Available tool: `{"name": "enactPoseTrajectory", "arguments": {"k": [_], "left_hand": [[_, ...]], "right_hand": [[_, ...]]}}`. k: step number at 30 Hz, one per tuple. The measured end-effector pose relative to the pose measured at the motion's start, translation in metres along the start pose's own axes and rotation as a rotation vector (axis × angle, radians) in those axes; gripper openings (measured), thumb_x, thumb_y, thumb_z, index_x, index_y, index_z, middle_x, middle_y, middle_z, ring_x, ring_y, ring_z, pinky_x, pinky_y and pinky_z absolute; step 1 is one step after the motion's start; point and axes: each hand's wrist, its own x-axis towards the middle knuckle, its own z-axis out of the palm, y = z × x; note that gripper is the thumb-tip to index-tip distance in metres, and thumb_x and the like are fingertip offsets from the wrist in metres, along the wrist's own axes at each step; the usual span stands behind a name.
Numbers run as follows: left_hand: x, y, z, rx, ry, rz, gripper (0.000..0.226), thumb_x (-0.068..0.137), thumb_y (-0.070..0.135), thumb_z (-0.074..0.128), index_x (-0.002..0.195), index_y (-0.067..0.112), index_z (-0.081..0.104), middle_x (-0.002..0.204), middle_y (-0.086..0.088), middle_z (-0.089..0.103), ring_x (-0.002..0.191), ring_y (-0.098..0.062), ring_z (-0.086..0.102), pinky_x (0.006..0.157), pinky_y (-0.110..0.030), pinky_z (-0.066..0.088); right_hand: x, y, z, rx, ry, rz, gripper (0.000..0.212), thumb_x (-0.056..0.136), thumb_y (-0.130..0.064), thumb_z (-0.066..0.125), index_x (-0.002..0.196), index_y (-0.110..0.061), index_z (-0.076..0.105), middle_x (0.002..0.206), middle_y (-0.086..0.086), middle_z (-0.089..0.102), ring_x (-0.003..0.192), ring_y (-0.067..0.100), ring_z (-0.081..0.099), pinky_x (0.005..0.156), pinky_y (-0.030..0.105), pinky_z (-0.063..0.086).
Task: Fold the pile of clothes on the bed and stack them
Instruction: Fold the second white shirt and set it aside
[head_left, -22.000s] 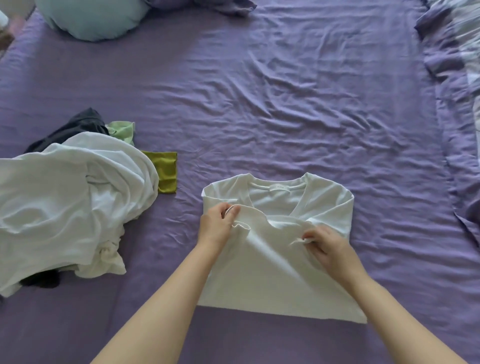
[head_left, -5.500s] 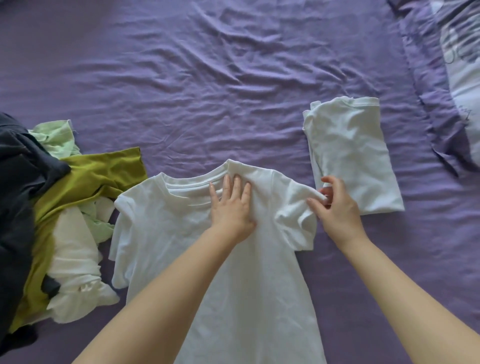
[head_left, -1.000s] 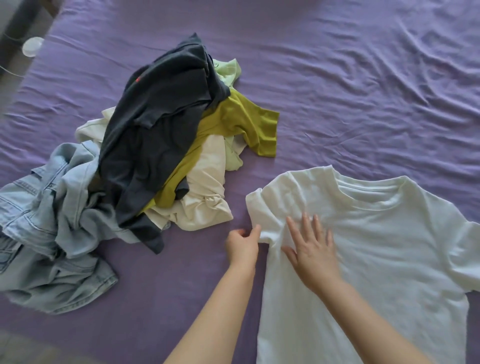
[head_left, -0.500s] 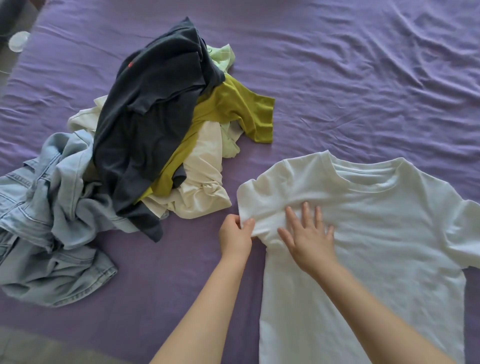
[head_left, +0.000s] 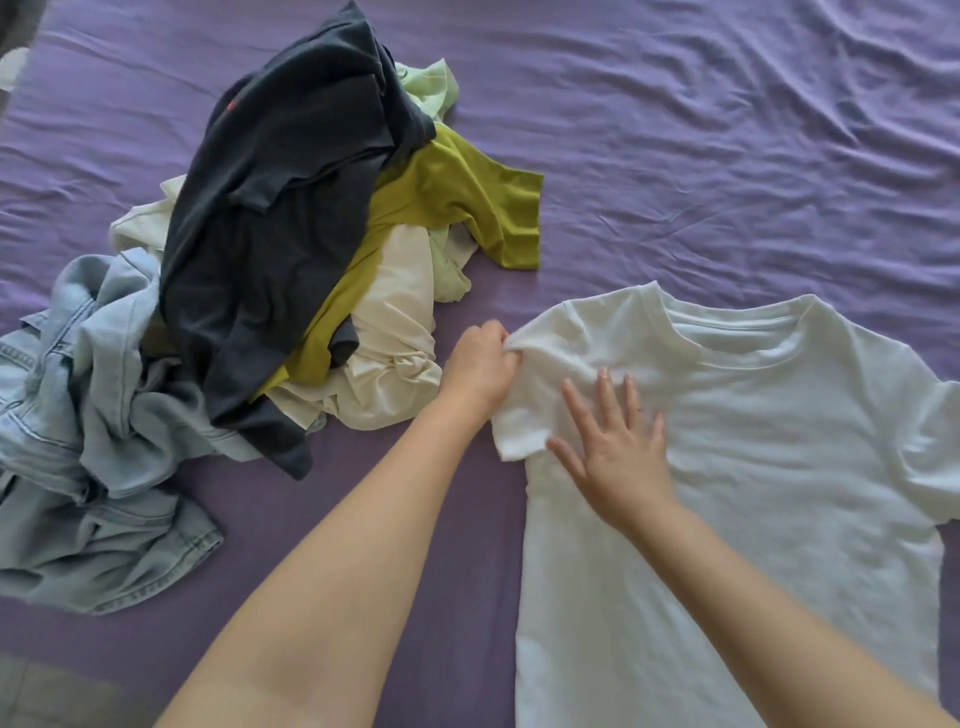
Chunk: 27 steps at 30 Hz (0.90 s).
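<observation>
White T-shirt (head_left: 753, 467): left hand (head_left: 480, 366) pinches sleeve edge, right hand (head_left: 615, 447) flat; pile (head_left: 270, 249) near

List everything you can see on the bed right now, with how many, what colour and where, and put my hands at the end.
White cotton T-shirt: one, white, spread flat at right, collar away from the camera.
Dark navy top: one, dark navy, on top of the pile at left.
Olive-green top: one, olive green, under the navy top, sleeve reaching right.
Pale mint garment: one, light green, far side of the pile.
Cream crumpled garment: one, cream, near side of the pile.
Light-blue denim garment: one, faded blue, bunched at far left.
Purple bedsheet: one, purple, wrinkled, under everything.
Left hand: grip pinching the T-shirt's sleeve.
Right hand: flat on the T-shirt's chest.
</observation>
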Motion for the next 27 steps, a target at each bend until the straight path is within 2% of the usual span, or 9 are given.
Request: {"name": "enactPoseTrajectory", "arguments": {"k": [3, 6, 9, 13, 17, 20, 22, 25, 27], "left_hand": [[0.004, -0.005, -0.001, 0.019, 0.148, 0.009, 0.021, 0.096, 0.023, 0.047, 0.11, 0.009, 0.054, 0.111, -0.018, 0.05, 0.096, -0.035, 0.053, 0.079, -0.039, 0.041], [0.0, -0.009, 0.007, 0.125, 0.166, -0.053, 0.024, 0.096, 0.027, 0.048, 0.117, 0.015, 0.054, 0.119, -0.013, 0.047, 0.105, -0.033, 0.052, 0.08, -0.038, 0.038], [-0.037, -0.013, 0.026, 0.001, 0.251, 0.001, 0.045, 0.089, 0.022, 0.06, 0.13, 0.009, 0.046, 0.129, -0.015, 0.042, 0.117, -0.031, 0.043, 0.099, -0.035, 0.034], [-0.123, -0.02, 0.066, -0.286, 0.391, -0.009, 0.059, 0.088, 0.024, 0.064, 0.138, 0.003, 0.039, 0.136, -0.016, 0.041, 0.124, -0.028, 0.041, 0.105, -0.033, 0.032], [-0.201, -0.03, 0.113, -0.389, 0.243, -0.273, 0.07, 0.084, 0.025, 0.069, 0.142, 0.009, 0.033, 0.123, -0.009, 0.054, 0.114, -0.023, 0.052, 0.097, -0.035, 0.042], [-0.247, -0.036, 0.137, -0.371, 0.168, -0.431, 0.065, 0.083, 0.022, 0.069, 0.137, 0.009, 0.037, 0.117, -0.008, 0.059, 0.111, -0.026, 0.055, 0.092, -0.037, 0.045], [-0.27, -0.042, 0.146, -0.362, 0.014, -0.502, 0.055, 0.081, 0.022, 0.07, 0.128, 0.008, 0.044, 0.115, -0.008, 0.061, 0.109, -0.028, 0.057, 0.091, -0.039, 0.047], [-0.301, -0.049, 0.153, -0.346, -0.18, -0.446, 0.035, 0.083, 0.019, 0.064, 0.114, 0.005, 0.054, 0.111, -0.01, 0.063, 0.105, -0.028, 0.059, 0.09, -0.04, 0.049], [-0.318, -0.053, 0.153, -0.352, -0.117, -0.364, 0.018, 0.09, 0.018, 0.054, 0.102, 0.004, 0.054, 0.101, -0.011, 0.063, 0.095, -0.028, 0.058, 0.084, -0.039, 0.047]], "right_hand": [[0.007, -0.006, 0.01, -0.062, -0.014, 0.022, 0.068, 0.089, -0.068, 0.019, 0.146, -0.043, -0.008, 0.158, 0.005, -0.012, 0.144, 0.032, -0.015, 0.107, 0.064, 0.008], [0.02, -0.005, 0.008, -0.095, -0.056, 0.012, 0.072, 0.088, -0.069, 0.022, 0.145, -0.042, -0.013, 0.157, 0.006, -0.016, 0.142, 0.034, -0.019, 0.105, 0.067, 0.008], [0.003, 0.007, 0.008, -0.103, -0.059, -0.062, 0.071, 0.091, -0.063, 0.028, 0.147, -0.038, -0.009, 0.158, 0.006, -0.013, 0.143, 0.032, -0.017, 0.108, 0.063, 0.006], [-0.067, 0.032, 0.029, -0.095, -0.052, -0.142, 0.068, 0.092, -0.054, 0.037, 0.149, -0.035, 0.005, 0.159, 0.007, -0.006, 0.144, 0.033, -0.01, 0.11, 0.061, 0.003], [-0.143, 0.053, 0.059, -0.056, -0.125, -0.117, 0.065, 0.094, -0.051, 0.036, 0.149, -0.036, 0.004, 0.159, 0.007, -0.007, 0.144, 0.033, -0.013, 0.111, 0.06, 0.002], [-0.192, 0.066, 0.08, -0.078, -0.175, -0.112, 0.066, 0.095, -0.048, 0.034, 0.149, -0.037, -0.003, 0.158, 0.006, -0.014, 0.143, 0.033, -0.018, 0.112, 0.058, 0.0], [-0.221, 0.075, 0.089, -0.066, -0.197, -0.111, 0.066, 0.096, -0.046, 0.036, 0.148, -0.037, -0.003, 0.158, 0.006, -0.014, 0.143, 0.033, -0.017, 0.112, 0.057, 0.0], [-0.253, 0.092, 0.098, -0.062, -0.232, -0.078, 0.066, 0.097, -0.045, 0.035, 0.148, -0.038, -0.006, 0.158, 0.004, -0.016, 0.143, 0.031, -0.018, 0.113, 0.056, 0.003], [-0.269, 0.104, 0.1, -0.059, -0.258, -0.058, 0.062, 0.098, -0.044, 0.031, 0.148, -0.037, -0.005, 0.158, 0.004, -0.016, 0.143, 0.031, -0.018, 0.113, 0.055, 0.005]]}}
